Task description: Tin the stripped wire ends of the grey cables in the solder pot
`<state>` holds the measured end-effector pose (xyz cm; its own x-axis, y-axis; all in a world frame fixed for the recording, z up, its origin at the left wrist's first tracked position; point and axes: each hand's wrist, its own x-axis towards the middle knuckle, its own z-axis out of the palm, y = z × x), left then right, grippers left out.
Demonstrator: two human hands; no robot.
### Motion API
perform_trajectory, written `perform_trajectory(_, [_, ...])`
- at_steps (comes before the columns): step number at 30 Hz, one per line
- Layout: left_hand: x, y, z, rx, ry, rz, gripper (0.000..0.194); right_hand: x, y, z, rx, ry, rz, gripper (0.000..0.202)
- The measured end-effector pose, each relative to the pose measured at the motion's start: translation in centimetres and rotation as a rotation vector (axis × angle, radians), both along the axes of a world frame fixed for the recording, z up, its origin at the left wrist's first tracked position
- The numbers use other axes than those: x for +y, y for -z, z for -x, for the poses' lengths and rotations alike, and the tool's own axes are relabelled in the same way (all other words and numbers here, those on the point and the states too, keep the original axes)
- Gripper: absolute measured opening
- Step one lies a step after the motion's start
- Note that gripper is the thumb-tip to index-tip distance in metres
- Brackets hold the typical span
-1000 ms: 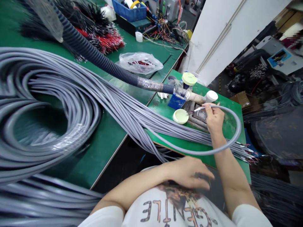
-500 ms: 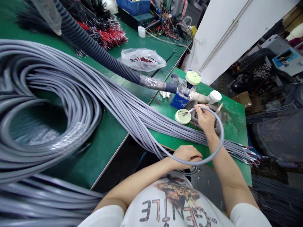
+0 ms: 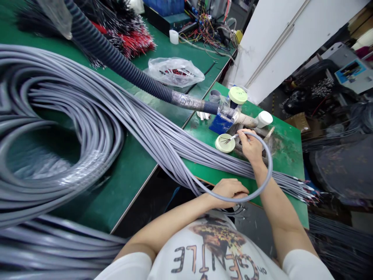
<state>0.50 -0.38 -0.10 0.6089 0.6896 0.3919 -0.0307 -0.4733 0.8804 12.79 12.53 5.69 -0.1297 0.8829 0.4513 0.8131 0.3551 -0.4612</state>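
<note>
My right hand (image 3: 251, 146) pinches a grey cable (image 3: 268, 167) close to its end. From there the cable curves in a loop past the forearm and back to the bundle. Its thin stripped wires (image 3: 225, 140) fan out over a shallow pale-green round dish (image 3: 217, 147), apparently touching the inside. My left hand (image 3: 230, 188) rests at the near table edge behind the loop, fingers loosely bent and partly apart, with nothing visible in them. A long bundle of grey cables (image 3: 210, 153) crosses the table between both hands and the dish.
A ribbed hose (image 3: 140, 83) ends near a blue box (image 3: 220, 123). Around it stand a yellow-lidded jar (image 3: 237, 95) and a white round container (image 3: 264, 119). Coiled grey cable (image 3: 87, 171) covers the left table. A clear plastic bag (image 3: 186, 77) lies behind.
My right hand has shifted very slightly left with the cable end, and the cable loop has drawn in a little. My left hand stays where it was.
</note>
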Motion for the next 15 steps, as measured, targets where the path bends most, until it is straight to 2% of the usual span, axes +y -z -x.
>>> perform_trajectory(5, [0.1, -0.1, 0.1, 0.011, 0.014, -0.003, 0.028, -0.4, -1.5, -0.4, 0.050, 0.017, -0.041, 0.030])
perform_trajectory(10, [0.0, 0.1, 0.0, 0.015, 0.001, -0.025, 0.028, -0.4, -3.8, -3.8, 0.071, 0.124, -0.126, 0.031])
perform_trajectory(12, [-0.2, 0.2, 0.0, 0.008, -0.011, -0.018, 0.028, -0.2, -4.0, -5.6, 0.030, 0.180, -0.137, 0.032])
perform_trajectory(15, [-0.4, 0.2, 0.2, 0.026, -0.014, 0.043, 0.026, 0.4, -3.4, -8.2, -0.043, 0.255, -0.133, 0.033])
